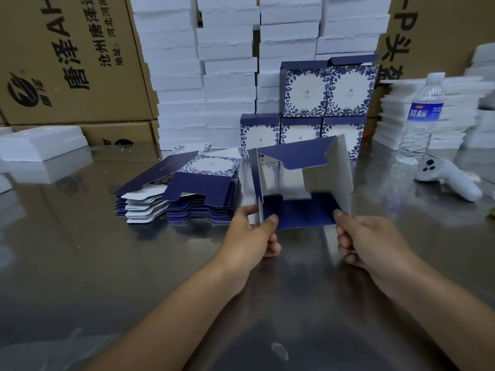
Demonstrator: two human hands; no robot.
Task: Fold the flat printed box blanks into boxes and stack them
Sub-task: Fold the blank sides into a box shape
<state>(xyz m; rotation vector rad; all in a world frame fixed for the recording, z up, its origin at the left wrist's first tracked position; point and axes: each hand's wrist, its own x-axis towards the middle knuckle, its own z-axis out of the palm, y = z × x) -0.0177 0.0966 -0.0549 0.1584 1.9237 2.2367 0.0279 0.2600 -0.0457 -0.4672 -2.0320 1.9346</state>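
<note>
Blue-and-white card, a half-opened box (300, 180), is held up over the steel table (80, 263), its white inside facing the camera. The left hand (254, 234) pinches its lower left edge between thumb and fingers; the right hand (367, 242) pinches the lower right corner. Flat blanks (182, 191) lie piled just to the left. Behind, five folded boxes (326, 92) stand in two rows. A bottle (420, 119) stands at right.

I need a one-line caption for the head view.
Left hand and right hand hold a half-opened box blank; flat blanks lie beside it, folded boxes stand behind.
</note>
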